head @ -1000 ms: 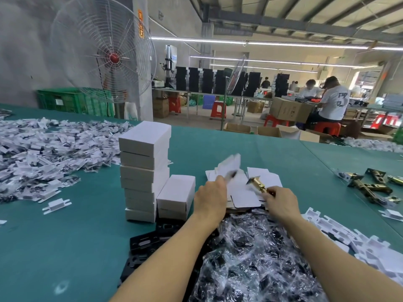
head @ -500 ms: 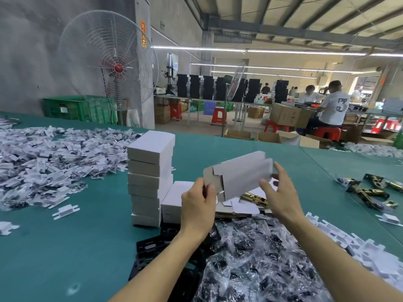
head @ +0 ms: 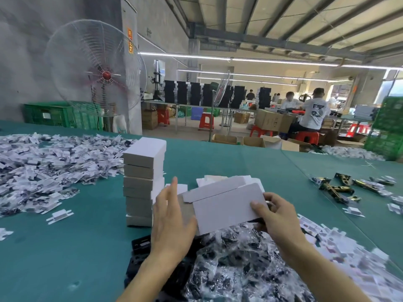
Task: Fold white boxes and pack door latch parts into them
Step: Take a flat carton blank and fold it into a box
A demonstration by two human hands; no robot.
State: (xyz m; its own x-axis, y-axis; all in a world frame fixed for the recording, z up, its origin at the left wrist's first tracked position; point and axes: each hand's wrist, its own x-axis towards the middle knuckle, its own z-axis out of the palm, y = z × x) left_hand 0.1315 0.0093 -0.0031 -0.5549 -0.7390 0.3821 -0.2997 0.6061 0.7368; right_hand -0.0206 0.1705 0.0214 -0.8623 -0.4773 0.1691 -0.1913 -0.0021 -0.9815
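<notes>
Head | my left hand: fingers straight, pressing white box end | my right hand: fingers curled, pinching opposite end

- Single view: wide-angle camera worn on your head, facing forward and down across the green worktop.
- Near field, low centre: your left hand, right hand and the white box between them, close to the lens; forearms enter from the bottom edge.
- Far field, upper half: fan, workshop hall, roof beams.
</notes>
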